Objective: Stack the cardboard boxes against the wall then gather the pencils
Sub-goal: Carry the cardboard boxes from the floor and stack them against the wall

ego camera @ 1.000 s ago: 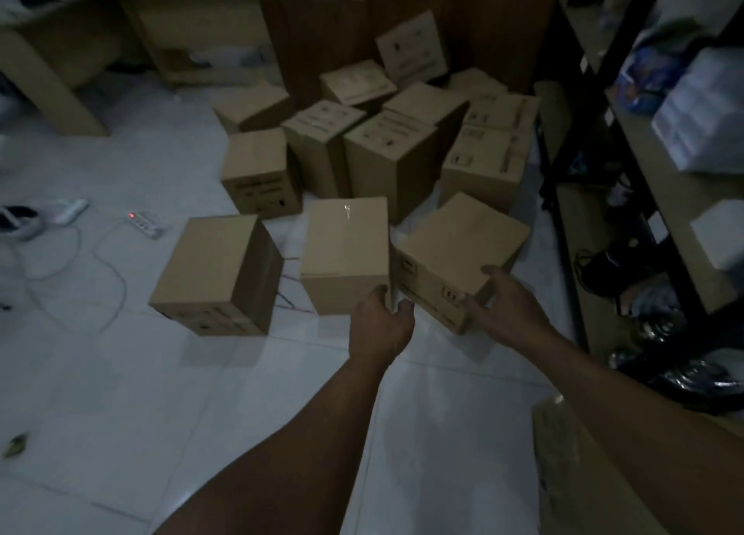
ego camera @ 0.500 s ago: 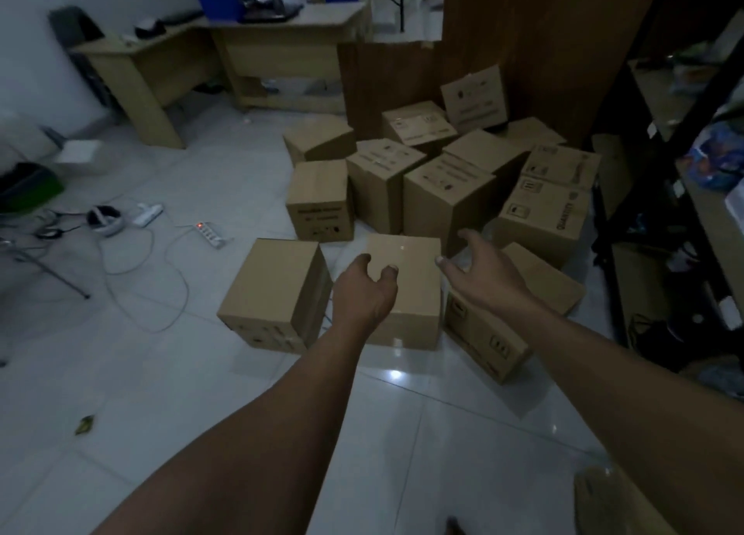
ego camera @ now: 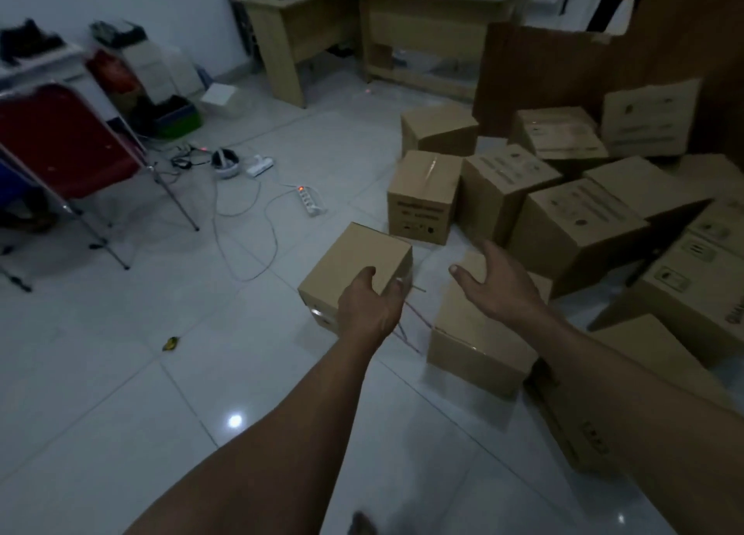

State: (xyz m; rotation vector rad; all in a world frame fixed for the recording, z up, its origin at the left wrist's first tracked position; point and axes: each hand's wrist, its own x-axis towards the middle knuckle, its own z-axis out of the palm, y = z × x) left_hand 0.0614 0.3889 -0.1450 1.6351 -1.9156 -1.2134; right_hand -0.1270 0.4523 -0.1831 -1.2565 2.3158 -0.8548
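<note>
While the small box [ego camera: 354,265] sits on the floor at centre, well apart from the other boxes [ego camera: 563,220] heaped at 2 o'clock, the left hand [ego camera: 368,307] cups its near corner; whether it grips I cannot tell. The right hand [ego camera: 499,289] hovers spread open over the neighbouring box [ego camera: 475,341] at 3 o'clock. Lifted by one corner, the small box could tip onto the thin sticks [ego camera: 414,319], perhaps pencils, between them. Half a second ago both hands flanked that neighbour
</note>
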